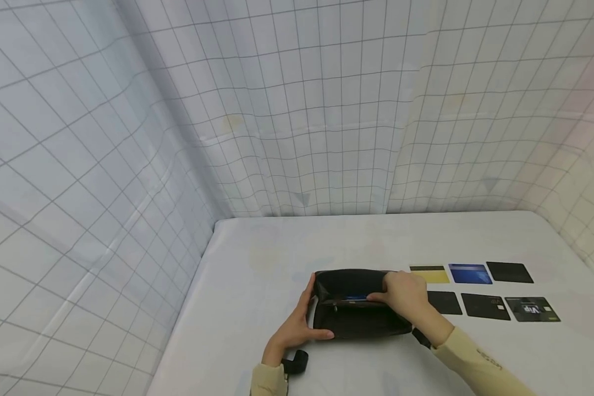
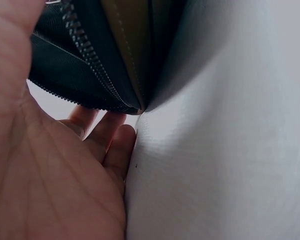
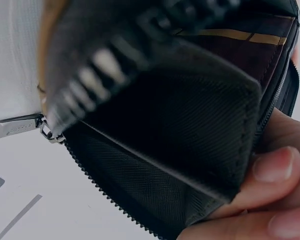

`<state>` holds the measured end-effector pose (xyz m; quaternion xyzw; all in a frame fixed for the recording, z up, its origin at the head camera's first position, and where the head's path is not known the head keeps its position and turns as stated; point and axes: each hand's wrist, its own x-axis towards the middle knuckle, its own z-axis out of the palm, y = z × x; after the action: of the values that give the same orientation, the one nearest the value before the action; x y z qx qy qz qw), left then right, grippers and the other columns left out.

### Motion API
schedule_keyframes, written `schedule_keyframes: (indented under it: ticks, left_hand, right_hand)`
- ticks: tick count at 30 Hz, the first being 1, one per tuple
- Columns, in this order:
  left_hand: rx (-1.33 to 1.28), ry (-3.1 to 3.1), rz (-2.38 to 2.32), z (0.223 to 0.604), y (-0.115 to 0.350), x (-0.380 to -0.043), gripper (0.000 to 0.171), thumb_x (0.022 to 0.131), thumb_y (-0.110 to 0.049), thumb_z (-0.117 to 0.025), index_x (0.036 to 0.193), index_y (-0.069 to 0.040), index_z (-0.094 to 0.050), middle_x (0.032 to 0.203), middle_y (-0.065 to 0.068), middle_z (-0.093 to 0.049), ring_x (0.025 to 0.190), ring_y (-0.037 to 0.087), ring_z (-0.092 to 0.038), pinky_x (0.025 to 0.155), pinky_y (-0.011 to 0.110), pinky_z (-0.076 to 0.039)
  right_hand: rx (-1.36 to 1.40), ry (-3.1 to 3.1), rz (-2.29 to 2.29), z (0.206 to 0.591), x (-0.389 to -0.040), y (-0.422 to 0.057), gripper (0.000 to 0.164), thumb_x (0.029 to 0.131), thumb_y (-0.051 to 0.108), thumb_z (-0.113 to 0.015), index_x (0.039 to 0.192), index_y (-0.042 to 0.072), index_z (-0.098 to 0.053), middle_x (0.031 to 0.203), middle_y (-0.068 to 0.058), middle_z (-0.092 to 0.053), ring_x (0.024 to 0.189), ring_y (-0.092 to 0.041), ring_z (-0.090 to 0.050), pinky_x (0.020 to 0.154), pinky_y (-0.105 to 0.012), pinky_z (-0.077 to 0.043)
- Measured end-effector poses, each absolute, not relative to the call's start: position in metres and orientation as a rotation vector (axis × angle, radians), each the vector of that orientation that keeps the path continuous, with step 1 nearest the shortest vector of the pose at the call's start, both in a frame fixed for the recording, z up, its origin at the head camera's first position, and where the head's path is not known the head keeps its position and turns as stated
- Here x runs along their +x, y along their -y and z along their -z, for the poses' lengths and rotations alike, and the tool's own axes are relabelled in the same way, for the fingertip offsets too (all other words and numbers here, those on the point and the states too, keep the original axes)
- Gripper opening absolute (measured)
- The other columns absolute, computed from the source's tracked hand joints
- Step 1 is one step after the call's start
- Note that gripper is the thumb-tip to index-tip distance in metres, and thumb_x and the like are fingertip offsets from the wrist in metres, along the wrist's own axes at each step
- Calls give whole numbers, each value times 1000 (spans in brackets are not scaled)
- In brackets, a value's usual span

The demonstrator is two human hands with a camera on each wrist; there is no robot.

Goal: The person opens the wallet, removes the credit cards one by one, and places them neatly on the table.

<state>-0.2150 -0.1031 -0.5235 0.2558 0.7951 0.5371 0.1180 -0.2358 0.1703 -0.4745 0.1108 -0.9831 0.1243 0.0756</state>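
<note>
A black zip-around wallet (image 1: pixel 361 325) lies spread open on the white table, its inside facing up. My left hand (image 1: pixel 295 329) holds its left end, thumb at the front and fingers along the back. In the left wrist view, zipper teeth (image 2: pixel 92 60) run beside that hand. My right hand (image 1: pixel 407 294) grips the right side, with the thumb reaching over the middle divider. A blue edge (image 1: pixel 356 298), apparently of a card, shows in a slot near that thumb. The right wrist view shows fabric compartments (image 3: pixel 185 125) and a metal zip pull (image 3: pixel 20 125).
Right of the wallet lie two rows of cards: a yellow card (image 1: pixel 433 275), a blue card (image 1: pixel 470 274) and a black card (image 1: pixel 510 272) behind; several dark cards in front, one marked VIP (image 1: pixel 532 309). White gridded curtains (image 1: pixel 302 121) enclose the table (image 1: pixel 237 308).
</note>
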Motion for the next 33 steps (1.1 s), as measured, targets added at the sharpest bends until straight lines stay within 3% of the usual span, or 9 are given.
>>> schedule_keyframes:
  ticks: [12,22,33]
  left_hand:
    - [767,-2324,-1576,525,103,-217,120,75,-15,-83,153,-19,9,157,2,7,142,21,0,110,52,-14]
    - [786,-2360,-1578,557,106,-230,126,72,-21,-86,152,-33,11,157,-7,8,142,19,0,109,53,-14]
    - [769,-2367,-1557,557,106,-229,125,72,-24,-85,151,-35,11,157,-7,8,142,20,0,109,54,-15]
  right_hand:
    - [293,3006,-439,473,-241,-172,44,72,54,-76,48,21,-59,40,11,-39,39,-10,-37,38,-23,-18]
    - [300,2951,-395,476,-242,-171,60,78,54,-71,38,19,-43,37,12,-24,36,-9,-27,39,-24,-13]
    - [321,2902,-350,478,-239,-169,59,80,52,-71,41,18,-41,39,10,-23,36,-10,-27,38,-23,-13]
